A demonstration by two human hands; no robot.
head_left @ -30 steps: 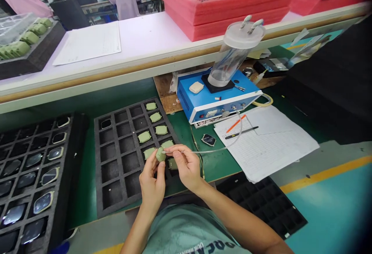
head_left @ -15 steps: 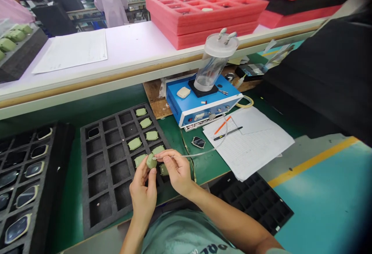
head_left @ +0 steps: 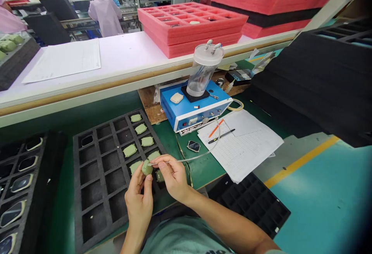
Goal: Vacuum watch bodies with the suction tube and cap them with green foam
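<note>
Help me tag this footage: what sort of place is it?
Probably a factory assembly floor: green watch-like cases sit in a foam tray, a blue bench unit stands nearby, and someone in a pink smock is beyond.

Green bench top (head_left: 203,171): left to right, a dark foam tray (head_left: 48,196), a gridded black tray (head_left: 76,192), a blue box (head_left: 181,107) toward the back, a small dark-screened piece (head_left: 193,146), white papers (head_left: 250,145).
White shelf above (head_left: 122,54): a dark tray (head_left: 21,61), a printed sheet (head_left: 66,59), stacked red foam trays (head_left: 162,35), a red-and-black foam stack (head_left: 279,4).
Floor (head_left: 322,196): blue-green, yellow stripe (head_left: 302,161) across.
</note>
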